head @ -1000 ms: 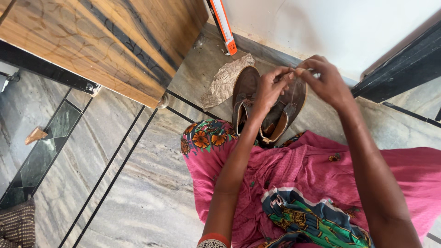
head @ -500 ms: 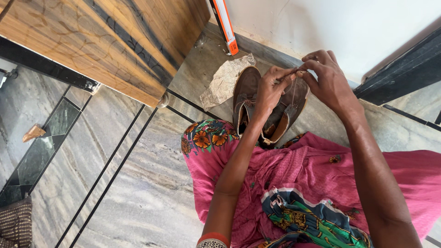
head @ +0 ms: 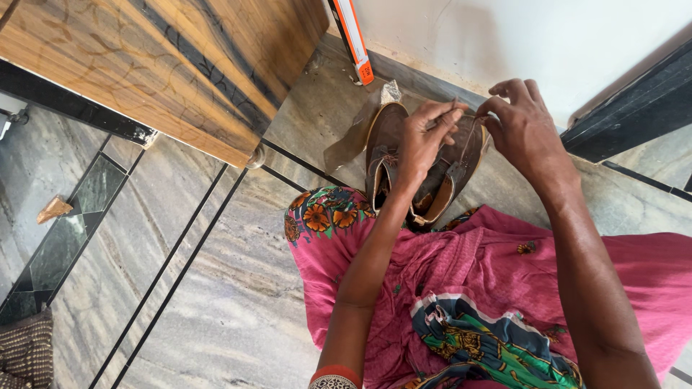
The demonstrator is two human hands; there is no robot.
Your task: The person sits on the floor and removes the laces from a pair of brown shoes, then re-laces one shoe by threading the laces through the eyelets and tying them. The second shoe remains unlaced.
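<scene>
The pair of worn brown leather ankle shoes (head: 425, 162) stands side by side on the grey marbled stone floor (head: 216, 288), toes toward the white wall (head: 504, 36), just past the edge of my pink patterned cloth (head: 461, 266). My left hand (head: 422, 140) hovers over them, fingers bent and pinched on what looks like a thin lace or thread (head: 461, 140); it is too fine to make out. My right hand (head: 526, 130) is raised beside it, thumb and forefinger closed on the upper end of that same thin strand, the other fingers curled loosely. The two hands are near each other, not touching. A crumpled sheet of clear plastic (head: 357, 133) lies on the floor touching the left shoe. A wooden door (head: 158, 65) stands to the left, and an orange-and-white flat box (head: 351, 36) leans at the wall.
</scene>
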